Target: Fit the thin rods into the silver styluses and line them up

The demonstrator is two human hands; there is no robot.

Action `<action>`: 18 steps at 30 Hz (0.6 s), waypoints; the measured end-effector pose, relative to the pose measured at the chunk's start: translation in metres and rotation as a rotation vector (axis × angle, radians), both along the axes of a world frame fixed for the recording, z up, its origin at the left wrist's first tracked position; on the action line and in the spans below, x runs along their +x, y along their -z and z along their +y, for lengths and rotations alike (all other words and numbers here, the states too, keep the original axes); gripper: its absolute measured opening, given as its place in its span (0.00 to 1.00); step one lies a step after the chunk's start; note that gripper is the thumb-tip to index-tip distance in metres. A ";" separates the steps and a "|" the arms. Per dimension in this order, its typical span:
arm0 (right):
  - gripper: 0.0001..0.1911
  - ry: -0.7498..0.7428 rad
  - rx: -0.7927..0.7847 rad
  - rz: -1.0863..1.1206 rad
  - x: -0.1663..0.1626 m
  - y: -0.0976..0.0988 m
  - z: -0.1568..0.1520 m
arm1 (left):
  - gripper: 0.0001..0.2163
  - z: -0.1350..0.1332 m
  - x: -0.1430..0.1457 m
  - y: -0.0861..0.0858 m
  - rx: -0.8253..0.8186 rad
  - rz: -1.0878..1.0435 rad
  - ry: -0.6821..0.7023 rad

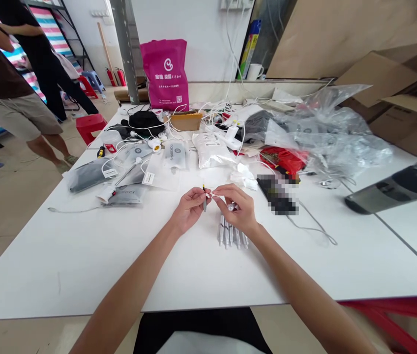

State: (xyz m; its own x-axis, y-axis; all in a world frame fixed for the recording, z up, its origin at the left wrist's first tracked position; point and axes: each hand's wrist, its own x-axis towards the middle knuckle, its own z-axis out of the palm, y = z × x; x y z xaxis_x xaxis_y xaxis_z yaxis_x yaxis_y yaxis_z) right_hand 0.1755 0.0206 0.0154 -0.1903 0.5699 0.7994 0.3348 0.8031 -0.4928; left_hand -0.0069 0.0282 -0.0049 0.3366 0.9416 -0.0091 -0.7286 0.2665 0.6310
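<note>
1. Where the white worktop (83, 255) runs out at the left of the frame, bagged white cables (131, 157) lie in a loose heap.
2. At centre, the left hand (190, 210) curls closed around a slim grey pen-shaped device (204, 204) with a yellow tip.
3. Just right, the right hand (236, 209) is partly closed, its fingertips pinching a small white piece (214, 195) beside that device.
4. Below it, similar grey devices (231, 235) lie side by side.
5. Further right sits a pixelated black object (277, 194).
</note>
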 end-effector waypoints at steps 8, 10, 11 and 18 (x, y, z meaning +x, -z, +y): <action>0.11 0.025 0.064 -0.078 -0.001 0.002 -0.001 | 0.07 0.000 0.001 0.002 0.013 0.065 0.005; 0.10 0.035 0.058 -0.082 -0.002 0.001 -0.001 | 0.08 0.000 0.002 0.002 0.010 0.089 0.003; 0.10 0.038 0.052 -0.086 -0.002 0.000 -0.001 | 0.08 0.000 0.002 0.002 0.008 0.098 0.000; 0.07 0.068 0.036 -0.129 0.000 0.001 0.000 | 0.09 0.001 0.004 0.003 0.005 0.114 -0.048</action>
